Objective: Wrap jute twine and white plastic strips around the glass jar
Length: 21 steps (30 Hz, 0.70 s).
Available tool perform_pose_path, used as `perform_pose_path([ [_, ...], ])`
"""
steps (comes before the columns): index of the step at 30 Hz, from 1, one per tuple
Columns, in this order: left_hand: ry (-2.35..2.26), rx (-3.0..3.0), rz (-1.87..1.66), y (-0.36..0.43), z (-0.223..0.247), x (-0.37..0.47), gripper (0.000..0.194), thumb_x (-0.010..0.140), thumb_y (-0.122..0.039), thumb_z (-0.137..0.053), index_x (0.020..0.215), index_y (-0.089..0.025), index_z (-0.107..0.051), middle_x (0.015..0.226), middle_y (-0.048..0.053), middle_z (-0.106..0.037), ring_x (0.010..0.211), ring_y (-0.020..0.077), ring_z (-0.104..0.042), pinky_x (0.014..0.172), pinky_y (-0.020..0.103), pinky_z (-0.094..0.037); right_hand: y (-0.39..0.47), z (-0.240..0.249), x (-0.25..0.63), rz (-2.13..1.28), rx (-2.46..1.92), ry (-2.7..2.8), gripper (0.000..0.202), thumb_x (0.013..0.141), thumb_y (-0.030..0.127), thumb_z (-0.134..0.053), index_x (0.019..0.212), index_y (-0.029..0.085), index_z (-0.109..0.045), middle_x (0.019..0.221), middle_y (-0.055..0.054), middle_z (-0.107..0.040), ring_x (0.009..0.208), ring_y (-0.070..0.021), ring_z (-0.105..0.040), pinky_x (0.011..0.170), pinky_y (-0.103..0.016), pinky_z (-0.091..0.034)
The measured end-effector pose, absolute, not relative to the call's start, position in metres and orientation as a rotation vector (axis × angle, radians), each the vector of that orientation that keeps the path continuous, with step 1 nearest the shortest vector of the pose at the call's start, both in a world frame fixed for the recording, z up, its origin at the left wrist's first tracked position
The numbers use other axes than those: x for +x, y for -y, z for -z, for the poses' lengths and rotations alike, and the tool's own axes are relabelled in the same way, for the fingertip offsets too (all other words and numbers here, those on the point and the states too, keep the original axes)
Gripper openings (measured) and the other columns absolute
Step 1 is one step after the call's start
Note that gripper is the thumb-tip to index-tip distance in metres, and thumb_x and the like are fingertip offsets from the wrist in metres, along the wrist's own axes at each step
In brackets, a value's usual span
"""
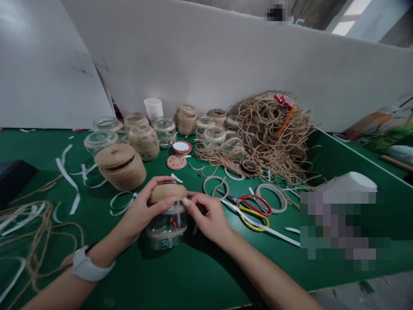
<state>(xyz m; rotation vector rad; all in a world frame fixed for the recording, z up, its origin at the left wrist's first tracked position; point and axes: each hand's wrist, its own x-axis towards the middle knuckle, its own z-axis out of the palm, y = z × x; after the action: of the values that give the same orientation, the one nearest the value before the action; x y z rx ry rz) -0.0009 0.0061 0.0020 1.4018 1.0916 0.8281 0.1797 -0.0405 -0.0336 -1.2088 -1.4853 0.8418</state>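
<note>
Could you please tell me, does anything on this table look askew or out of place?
Yes: on the twine-wrapped jar, left of the held glass jar, the lid looks askew, because a dark band shows under its right side. White strips also lie scattered over the green table.

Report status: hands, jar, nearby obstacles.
Left hand gripping glass jar. Right hand at its upper side. Brown wrapping around jar's upper end. Scissors beyond right hand.

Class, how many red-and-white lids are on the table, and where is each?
2: a patterned lid beyond the held jar, and a white-centred lid just behind that one. Others may be hidden by the twine.
</note>
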Motion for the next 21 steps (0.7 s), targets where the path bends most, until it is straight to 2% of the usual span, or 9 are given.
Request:
perform_pose_path([
  [2, -1.106, 1.337, -0.826, -0.0052, -0.0030, -0.0007, 0.050, 0.069, -0.044, -0.081, 0.111, -0.024, -0.063, 0.108, 0.005, -0.073, 0.099, 0.0278, -0.069, 0.081, 0.033, -0.058, 0.0407, 0.0326, 0.1800, -0.817, -1.197, 1.474, 0.037, 0.092, 0.040, -0.057, 0.062, 0.020, -0.057, 0.085, -0.006, -0.075, 0.058, -0.0130, -0.058, 0.054, -0.025, -0.039],
  [6, -1.094, 1.169, -0.867, -0.0031, -0.0058, 0.0006, 0.050, 0.062, -0.039, -0.083, 0.104, -0.021, -0.064, 0.099, 0.007, -0.074, 0.090, 0.0281, -0.071, 0.074, 0.034, -0.059, 0.0393, 0.0323, 0.1808, -0.842, -1.182, 1.436, 0.034, 0.091, 0.041, -0.060, 0.064, 0.020, -0.058, 0.089, -0.007, -0.074, 0.081, -0.0197, -0.068, 0.062, -0.026, -0.044],
  [8, -1.070, 1.121, -0.877, -0.0027, -0.0067, 0.0015, 0.050, 0.060, -0.038, -0.083, 0.103, -0.020, -0.064, 0.099, 0.007, -0.075, 0.089, 0.0280, -0.072, 0.074, 0.033, -0.060, 0.0387, 0.0329, 0.1805, -0.935, -1.179, 1.426, 0.036, 0.091, 0.047, -0.057, 0.066, 0.020, -0.055, 0.086, -0.005, -0.071, 0.072, -0.0163, -0.063, 0.058, -0.024, -0.042],
  [10, -1.053, 1.098, -0.874, -0.0029, -0.0065, 0.0020, 0.051, 0.061, -0.038, -0.083, 0.105, -0.020, -0.064, 0.100, 0.007, -0.075, 0.090, 0.0277, -0.072, 0.074, 0.033, -0.060, 0.0387, 0.0338, 0.1797, -1.024, -1.176, 1.422, 0.038, 0.092, 0.051, -0.054, 0.069, 0.021, -0.051, 0.074, -0.001, -0.063, 0.059, -0.0117, -0.051, 0.052, -0.023, -0.037],
  [13, -1.026, 1.156, -0.884, -0.0041, -0.0039, 0.0015, 0.049, 0.065, -0.040, -0.082, 0.107, -0.021, -0.065, 0.110, 0.009, -0.074, 0.098, 0.0297, -0.070, 0.080, 0.035, -0.059, 0.0400, 0.0349, 0.1785, -1.059, -1.155, 1.409, 0.039, 0.092, 0.053, -0.052, 0.069, 0.021, -0.047, 0.064, 0.004, -0.049, 0.056, -0.0105, -0.039, 0.050, -0.022, -0.032],
  [16, -1.004, 1.298, -0.928, -0.0060, 0.0000, 0.0002, 0.047, 0.069, -0.044, -0.079, 0.107, -0.021, -0.066, 0.125, 0.011, -0.068, 0.115, 0.0337, -0.064, 0.090, 0.037, -0.056, 0.0412, 0.0340, 0.1785, -1.036, -1.149, 1.392, 0.040, 0.092, 0.052, -0.053, 0.067, 0.021, -0.047, 0.072, 0.001, -0.058, 0.056, -0.0100, -0.038, 0.051, -0.023, -0.031],
  [19, -0.986, 1.293, -0.894, -0.0072, 0.0025, -0.0005, 0.062, 0.069, -0.052, -0.077, 0.122, -0.022, -0.060, 0.127, 0.013, -0.066, 0.114, 0.0359, -0.064, 0.087, 0.038, -0.057, 0.0411, 0.0315, 0.1804, -0.997, -1.167, 1.370, 0.041, 0.092, 0.052, -0.052, 0.068, 0.020, -0.050, 0.084, -0.002, -0.068, 0.055, -0.0091, -0.039, 0.052, -0.023, -0.032],
  [21, -1.011, 1.304, -0.873, -0.0076, 0.0027, 0.0001, 0.073, 0.067, -0.055, -0.078, 0.129, -0.023, -0.054, 0.131, 0.014, -0.062, 0.115, 0.0361, -0.064, 0.088, 0.039, -0.057, 0.0405, 0.0303, 0.1823, -0.966, -1.179, 1.365, 0.041, 0.092, 0.053, -0.052, 0.068, 0.020, -0.050, 0.084, -0.002, -0.069, 0.054, -0.0088, -0.038, 0.051, -0.023, -0.032],
])
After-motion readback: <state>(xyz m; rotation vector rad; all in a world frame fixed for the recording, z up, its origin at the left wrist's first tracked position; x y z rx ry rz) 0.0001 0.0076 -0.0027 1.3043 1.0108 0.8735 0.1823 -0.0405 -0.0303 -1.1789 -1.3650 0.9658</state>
